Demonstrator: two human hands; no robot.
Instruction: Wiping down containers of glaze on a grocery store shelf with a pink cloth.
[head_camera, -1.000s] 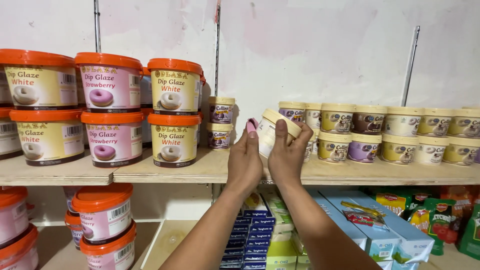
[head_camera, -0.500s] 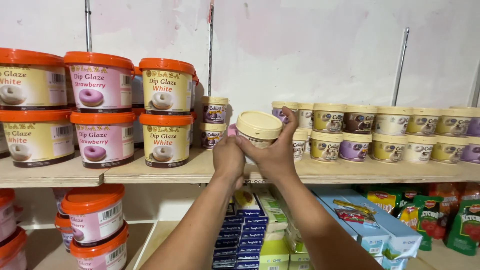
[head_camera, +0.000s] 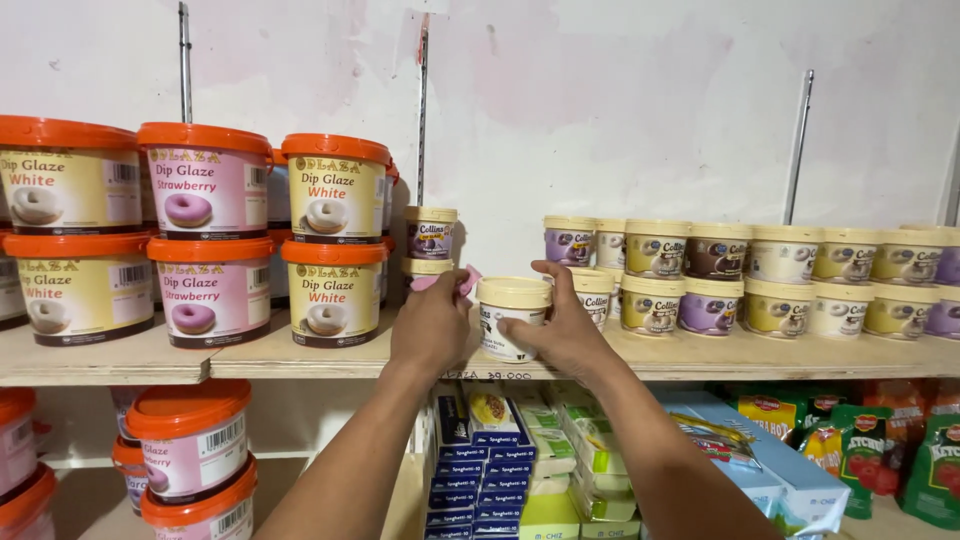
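My right hand (head_camera: 565, 328) grips a small white tub with a cream lid (head_camera: 512, 316), holding it upright just above the wooden shelf (head_camera: 250, 357). My left hand (head_camera: 430, 325) is on the shelf beside it, holding a pink cloth (head_camera: 455, 282) whose corner shows above the fingers. Just behind the left hand stand two stacked small cream-lidded tubs (head_camera: 430, 242). To the right, a double row of similar small tubs (head_camera: 760, 275) runs along the shelf.
Large orange-lidded buckets (head_camera: 330, 240) are stacked in two tiers at the shelf's left. More buckets (head_camera: 190, 440) sit on the shelf below. Blue and yellow boxes (head_camera: 485, 460) and red-green pouches (head_camera: 860, 440) fill the lower shelf. A white wall with metal rails stands behind.
The small tub has come down from chest-high in front of the row to just above the shelf board. Both hands lowered with it, and the pink cloth now shows in my left hand.
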